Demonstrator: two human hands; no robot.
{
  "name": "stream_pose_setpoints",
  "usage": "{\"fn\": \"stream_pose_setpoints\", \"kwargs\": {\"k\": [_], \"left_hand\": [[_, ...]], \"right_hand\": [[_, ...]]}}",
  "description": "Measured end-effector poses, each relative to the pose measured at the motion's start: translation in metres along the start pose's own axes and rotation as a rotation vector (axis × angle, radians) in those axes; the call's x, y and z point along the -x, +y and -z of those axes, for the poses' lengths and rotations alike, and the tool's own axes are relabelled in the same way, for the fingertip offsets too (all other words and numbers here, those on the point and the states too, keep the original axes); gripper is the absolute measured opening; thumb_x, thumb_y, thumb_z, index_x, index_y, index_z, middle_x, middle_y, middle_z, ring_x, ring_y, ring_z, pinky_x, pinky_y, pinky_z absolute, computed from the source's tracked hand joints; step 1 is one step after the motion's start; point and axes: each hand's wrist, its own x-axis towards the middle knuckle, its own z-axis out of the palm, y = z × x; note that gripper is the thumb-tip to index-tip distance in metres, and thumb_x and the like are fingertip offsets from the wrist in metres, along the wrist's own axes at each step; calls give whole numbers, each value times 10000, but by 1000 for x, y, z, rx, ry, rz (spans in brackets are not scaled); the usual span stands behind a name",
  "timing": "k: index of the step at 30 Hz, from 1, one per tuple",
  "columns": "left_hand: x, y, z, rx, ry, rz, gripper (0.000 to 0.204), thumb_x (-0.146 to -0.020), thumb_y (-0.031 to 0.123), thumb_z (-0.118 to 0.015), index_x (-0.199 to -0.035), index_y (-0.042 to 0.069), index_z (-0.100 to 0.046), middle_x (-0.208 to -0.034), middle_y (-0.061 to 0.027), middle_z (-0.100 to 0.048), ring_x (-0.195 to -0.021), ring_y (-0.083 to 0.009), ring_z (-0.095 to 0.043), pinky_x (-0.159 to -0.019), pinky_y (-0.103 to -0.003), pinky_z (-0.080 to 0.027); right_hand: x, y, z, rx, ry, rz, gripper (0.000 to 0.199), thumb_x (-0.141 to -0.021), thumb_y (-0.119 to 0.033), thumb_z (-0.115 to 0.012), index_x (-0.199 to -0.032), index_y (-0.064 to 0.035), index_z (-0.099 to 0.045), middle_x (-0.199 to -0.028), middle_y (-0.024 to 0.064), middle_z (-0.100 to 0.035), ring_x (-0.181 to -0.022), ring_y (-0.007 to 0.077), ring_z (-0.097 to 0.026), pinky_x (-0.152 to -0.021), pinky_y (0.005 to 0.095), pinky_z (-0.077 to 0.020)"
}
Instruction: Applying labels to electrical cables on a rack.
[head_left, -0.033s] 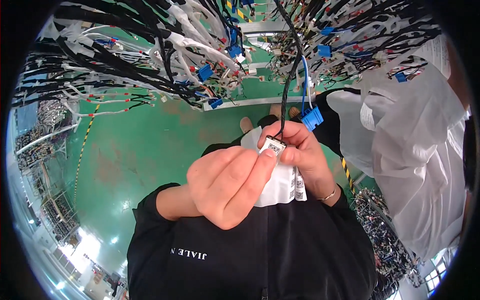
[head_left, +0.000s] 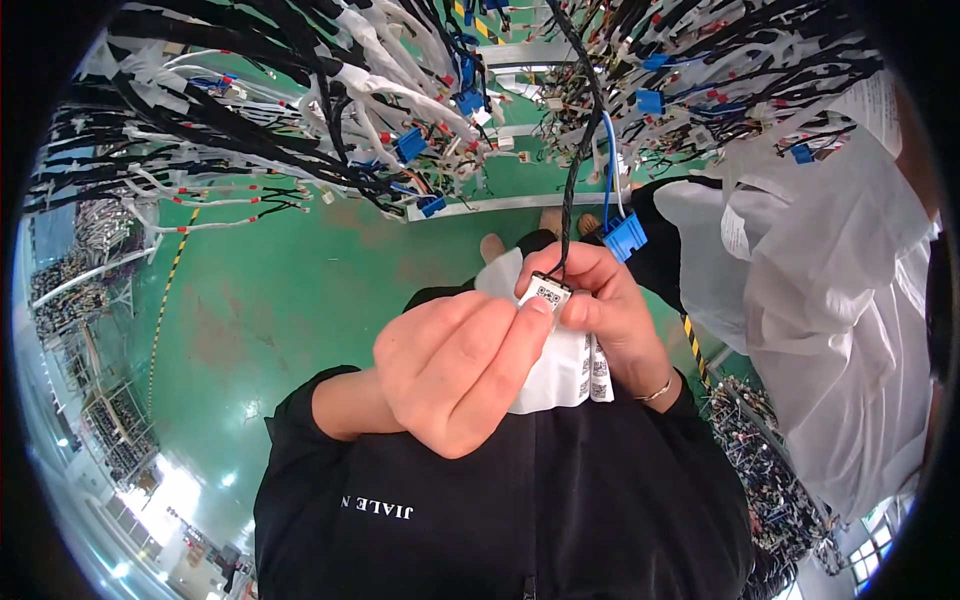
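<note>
In front of my chest, my left hand [head_left: 455, 370] is closed, with a fingertip pressed onto a small white label [head_left: 548, 295] that bears a square code. That label lies on the face of a connector [head_left: 541, 276] at the end of a black wrapped cable [head_left: 570, 200]. My right hand [head_left: 610, 310] pinches the same connector from the other side. Below my fingers hangs a white label sheet [head_left: 555, 385] with rows of square codes; which hand holds it is hidden. A blue connector [head_left: 625, 237] on blue and white wires dangles just beyond my right hand.
Thick bundles of black and white wire harnesses [head_left: 340, 90] hang ahead on both sides of a metal rack bar [head_left: 490, 206]. White translucent sheeting [head_left: 840, 300] drapes at the right, near another person's arm [head_left: 912, 150]. Green floor [head_left: 300, 290] with yellow-black tape [head_left: 172, 275] lies below.
</note>
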Motion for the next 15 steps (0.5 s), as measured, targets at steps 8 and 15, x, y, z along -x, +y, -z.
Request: {"fn": "stream_pose_setpoints", "kwargs": {"k": [8,15], "left_hand": [[0,-1,0,-5,-1,-6,283,-669,-80,-773,-933,-61,-672,-824,-104,-634,-661,-217,-636,-580,-293,-539],[0,-3,0,6,-1,8,276,-670,-78,-770,-928,-64,-673,-818,-111,-636,-661,-224,-641,-581,-298,-547]], "right_hand": [[-4,-3,-2,-6,-25,1,481,-826,-276,-785,-1166,13,-604,-1090,68,-672,-984,134,-638,-894,285,-501],[-5,-3,-5,-7,-17,20,467,-832,-267,-779,-1160,14,-599,-1101,76,-668,-1004,144,-630,-905,296,-494]]}}
